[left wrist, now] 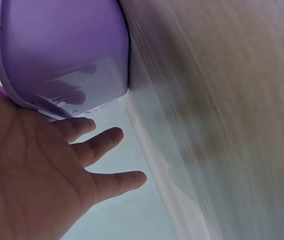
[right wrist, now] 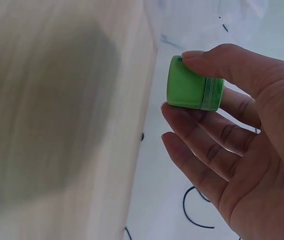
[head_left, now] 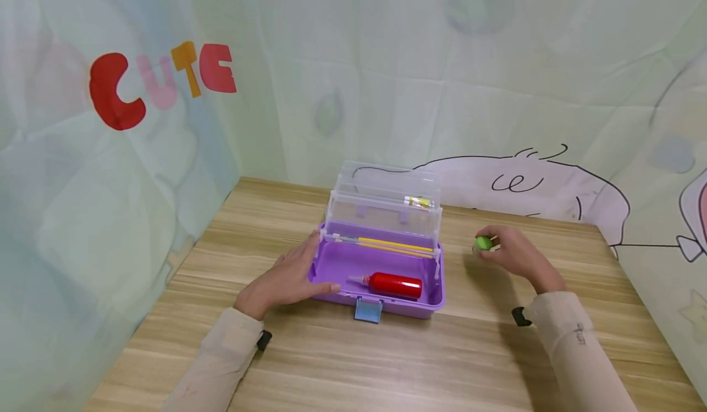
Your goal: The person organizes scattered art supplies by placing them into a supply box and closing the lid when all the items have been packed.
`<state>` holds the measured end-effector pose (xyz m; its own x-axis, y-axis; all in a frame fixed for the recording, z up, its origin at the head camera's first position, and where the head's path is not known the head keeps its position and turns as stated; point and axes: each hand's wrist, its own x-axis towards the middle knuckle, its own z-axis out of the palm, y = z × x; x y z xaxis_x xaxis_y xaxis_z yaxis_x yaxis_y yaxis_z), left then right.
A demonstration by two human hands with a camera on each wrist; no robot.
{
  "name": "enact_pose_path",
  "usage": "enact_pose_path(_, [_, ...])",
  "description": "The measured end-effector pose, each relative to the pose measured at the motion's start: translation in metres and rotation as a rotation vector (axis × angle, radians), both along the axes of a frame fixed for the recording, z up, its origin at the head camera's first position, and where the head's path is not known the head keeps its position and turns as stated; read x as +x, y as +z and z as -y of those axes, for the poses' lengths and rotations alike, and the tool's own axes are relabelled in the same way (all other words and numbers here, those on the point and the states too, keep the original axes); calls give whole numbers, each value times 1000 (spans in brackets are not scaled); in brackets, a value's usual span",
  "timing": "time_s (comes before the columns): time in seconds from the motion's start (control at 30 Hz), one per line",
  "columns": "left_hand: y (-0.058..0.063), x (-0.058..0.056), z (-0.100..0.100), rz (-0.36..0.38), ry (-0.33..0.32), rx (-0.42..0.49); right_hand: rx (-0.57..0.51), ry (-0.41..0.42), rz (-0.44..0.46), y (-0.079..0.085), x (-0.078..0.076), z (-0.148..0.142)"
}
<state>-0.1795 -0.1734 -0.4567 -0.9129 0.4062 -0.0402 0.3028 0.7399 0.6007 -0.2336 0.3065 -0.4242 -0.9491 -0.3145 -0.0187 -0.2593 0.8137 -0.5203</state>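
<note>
The purple box with a clear lid raised stands on the wooden table. My left hand rests against the box's left end; its thumb reaches over the front rim. In the left wrist view, the fingers stretch out straight beside the purple wall. My right hand is to the right of the box, above the table. Between thumb and fingertips it pinches a small green container with a see-through band. Inside the box lies a red bottle with a pale nozzle.
Two thin brushes lie across a clear tray at the back of the box. A small yellow and white tube sits on the upper clear tray. The blue latch hangs down in front. A printed cloth backdrop borders the table.
</note>
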Motion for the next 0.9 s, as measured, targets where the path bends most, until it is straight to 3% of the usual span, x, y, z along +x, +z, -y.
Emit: enact_pose_path(0.9, [2, 2, -1, -21, -6, 0, 25, 40, -72, 59, -33, 36])
